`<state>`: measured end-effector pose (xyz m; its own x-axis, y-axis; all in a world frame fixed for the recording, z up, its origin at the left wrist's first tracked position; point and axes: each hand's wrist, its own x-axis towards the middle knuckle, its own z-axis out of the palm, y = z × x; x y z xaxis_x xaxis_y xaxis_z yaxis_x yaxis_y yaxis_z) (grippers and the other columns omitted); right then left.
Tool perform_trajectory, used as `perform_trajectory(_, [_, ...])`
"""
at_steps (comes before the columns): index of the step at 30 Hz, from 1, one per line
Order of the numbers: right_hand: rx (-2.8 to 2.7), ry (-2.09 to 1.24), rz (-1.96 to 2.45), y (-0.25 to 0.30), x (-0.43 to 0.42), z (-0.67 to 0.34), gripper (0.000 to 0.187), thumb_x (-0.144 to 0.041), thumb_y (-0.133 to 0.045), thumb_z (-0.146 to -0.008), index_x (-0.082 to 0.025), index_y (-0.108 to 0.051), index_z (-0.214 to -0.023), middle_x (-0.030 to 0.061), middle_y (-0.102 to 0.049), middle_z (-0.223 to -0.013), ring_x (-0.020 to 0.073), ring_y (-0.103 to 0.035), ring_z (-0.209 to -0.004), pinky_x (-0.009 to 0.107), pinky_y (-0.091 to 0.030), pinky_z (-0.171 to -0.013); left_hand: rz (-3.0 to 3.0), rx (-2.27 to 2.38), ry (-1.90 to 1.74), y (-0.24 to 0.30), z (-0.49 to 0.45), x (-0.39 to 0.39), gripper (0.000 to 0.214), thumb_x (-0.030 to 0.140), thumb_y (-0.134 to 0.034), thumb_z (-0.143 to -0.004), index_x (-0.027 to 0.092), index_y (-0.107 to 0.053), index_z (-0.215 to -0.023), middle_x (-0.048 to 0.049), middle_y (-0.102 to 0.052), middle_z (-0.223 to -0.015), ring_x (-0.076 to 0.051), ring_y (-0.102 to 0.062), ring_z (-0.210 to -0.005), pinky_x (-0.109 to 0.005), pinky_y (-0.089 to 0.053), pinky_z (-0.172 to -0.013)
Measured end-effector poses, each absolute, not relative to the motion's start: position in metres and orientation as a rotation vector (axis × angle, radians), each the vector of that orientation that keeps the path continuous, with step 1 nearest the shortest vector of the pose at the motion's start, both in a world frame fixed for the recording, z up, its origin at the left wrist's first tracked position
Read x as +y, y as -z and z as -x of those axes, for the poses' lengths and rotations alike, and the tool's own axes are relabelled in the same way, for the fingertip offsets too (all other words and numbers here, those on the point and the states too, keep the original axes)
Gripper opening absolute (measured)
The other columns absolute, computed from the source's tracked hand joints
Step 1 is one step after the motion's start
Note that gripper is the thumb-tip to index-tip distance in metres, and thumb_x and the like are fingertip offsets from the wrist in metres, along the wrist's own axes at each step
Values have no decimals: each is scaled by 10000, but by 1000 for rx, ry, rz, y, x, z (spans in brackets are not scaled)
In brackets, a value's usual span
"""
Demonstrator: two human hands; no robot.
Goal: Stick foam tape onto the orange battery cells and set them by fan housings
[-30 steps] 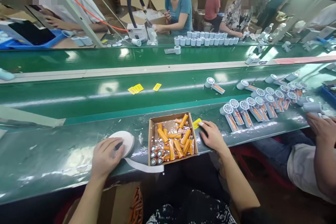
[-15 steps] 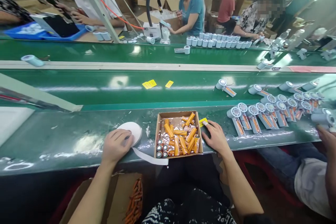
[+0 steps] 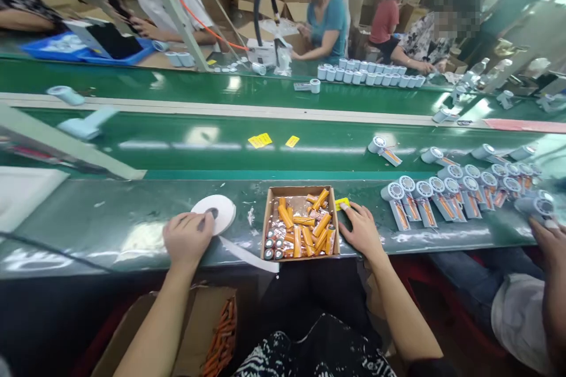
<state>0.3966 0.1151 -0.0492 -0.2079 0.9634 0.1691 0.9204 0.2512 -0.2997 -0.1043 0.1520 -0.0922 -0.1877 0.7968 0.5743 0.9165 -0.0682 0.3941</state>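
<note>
My left hand is curled over the left side of a roll of white tape lying on the bench, fingers bent at its core. A loose strip of the tape trails toward the bench's front edge. My right hand rests on the bench with thumb and fingers apart, a fingertip touching a small yellow card. Between my hands sits a shallow cardboard box with several orange-wrapped battery cells; a few at its front left corner show dark ends.
Rows of pale blue handheld fans stand at right, beside a co-worker's hand. Yellow cards lie on the green belt. A slanted post crosses the left. Below the bench, a carton holds orange cells. People work opposite.
My left hand and the tape roll have shifted slightly left. A pale blue part has come into view on the near belt at left. My right hand stays by the yellow card.
</note>
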Motion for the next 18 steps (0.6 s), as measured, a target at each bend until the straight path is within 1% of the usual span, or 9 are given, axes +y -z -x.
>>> perform_trajectory(2, [-2126, -104, 1784, 58, 118, -400, 478, -429, -540, -1035, -166, -635, -1423, 171, -714, -1402, 333, -544, -1424, 549, -398, -1193, 1646, -2208, 1126, 90, 105, 154, 295, 427, -602, -932, 211, -709, -762, -158, -726, -822, -388, -643, -1050, -581, -478, -1012])
perform_trajectory(4, [-2099, -49, 1780, 67, 122, -404, 505, -465, -532, -1038, -152, -631, -1422, 186, -713, -1394, 351, -545, -1417, 554, -416, -1171, 1546, -2261, 1128, 87, 104, 154, 316, 426, -560, -959, 183, -755, -909, -186, -745, -946, -404, -600, -1145, -617, -434, -1077])
perform_trajectory(6, [-2103, -23, 1744, 75, 127, -407, 517, -475, -517, -1045, -149, -623, -1432, 186, -709, -1402, 356, -552, -1406, 549, -427, -1158, 1586, -2262, 1104, 84, 100, 150, 328, 420, -553, -961, 183, -767, -1036, -174, -762, -1070, -375, -584, -1205, -580, -407, -1139])
perform_trajectory(8, [-2100, -14, 1710, 80, 130, -409, 508, -470, -510, -1047, -152, -627, -1425, 182, -699, -1419, 352, -570, -1387, 535, -442, -1145, 1688, -2275, 1067, 84, 95, 145, 337, 422, -595, -926, 212, -769, -1125, -137, -767, -1168, -345, -584, -1240, -528, -384, -1185])
perform_trajectory(9, [-2096, -16, 1692, 81, 131, -410, 497, -465, -512, -1046, -156, -632, -1417, 179, -689, -1435, 347, -579, -1375, 525, -448, -1140, 1734, -2289, 1049, 84, 92, 142, 354, 417, -614, -903, 228, -766, -1160, -122, -764, -1210, -340, -581, -1257, -515, -378, -1195])
perform_trajectory(11, [-2086, -24, 1647, 82, 132, -413, 471, -445, -519, -1038, -163, -645, -1394, 175, -675, -1455, 337, -601, -1344, 511, -462, -1131, 1770, -2338, 1028, 84, 88, 137, 414, 389, -629, -866, 237, -751, -1232, -118, -744, -1294, -356, -559, -1287, -523, -383, -1191])
perform_trajectory(13, [-2070, -33, 1591, 81, 134, -415, 448, -418, -525, -1028, -155, -662, -1363, 181, -679, -1445, 331, -623, -1310, 510, -479, -1119, 1752, -2403, 1025, 84, 86, 136, 474, 354, -636, -836, 227, -732, -1282, -135, -721, -1352, -382, -529, -1307, -546, -404, -1170])
perform_trajectory(16, [-2041, -38, 1535, 81, 136, -417, 419, -396, -527, -1017, -127, -699, -1289, 203, -705, -1390, 340, -641, -1274, 535, -495, -1110, 1717, -2480, 1033, 81, 86, 138, 488, 326, -671, -793, 227, -737, -1267, -142, -702, -1388, -411, -480, -1340, -577, -407, -1171])
perform_trajectory(18, [-2035, -41, 1526, 80, 135, -417, 406, -381, -531, -1013, -116, -713, -1261, 212, -710, -1377, 343, -639, -1270, 546, -495, -1114, 1632, -2528, 1063, 77, 86, 139, 488, 310, -644, -815, 196, -722, -1283, -171, -672, -1420, -432, -428, -1382, -619, -375, -1192])
